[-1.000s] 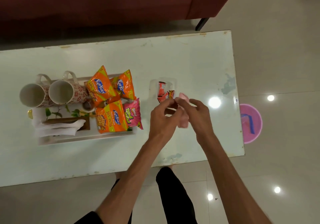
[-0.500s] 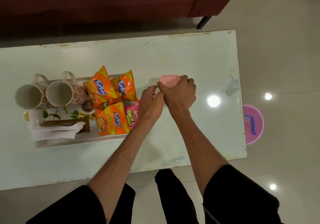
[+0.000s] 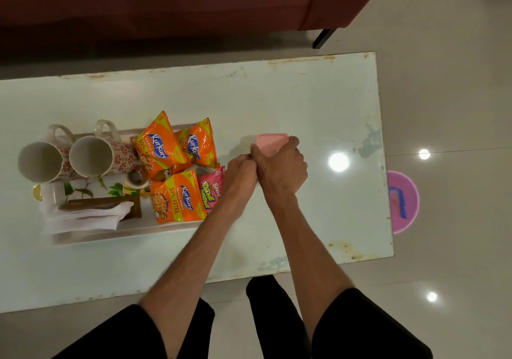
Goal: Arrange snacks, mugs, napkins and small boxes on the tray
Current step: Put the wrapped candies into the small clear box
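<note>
Pressing the pink lid (image 3: 270, 143) down, the right hand (image 3: 278, 164) curls over the small box on the desk (image 3: 304, 103); a second ago it lay open. The left hand (image 3: 241, 171) pinches its edge. Closed, it looks ready for the tray (image 3: 124, 231) alongside.

On the pale bench (image 3: 277, 95), the right hand (image 3: 279, 164) grips a small box with a pink lid (image 3: 267, 143), its fingers (image 3: 293, 140) curled over the far edge. The left hand (image 3: 240, 173) is curled just beside it, touching the right hand. To the left, a white tray (image 3: 124, 231) holds two mugs (image 3: 91, 156), three orange snack packets (image 3: 177, 195), a pink packet (image 3: 212, 192) and folded napkins (image 3: 83, 217).
</note>
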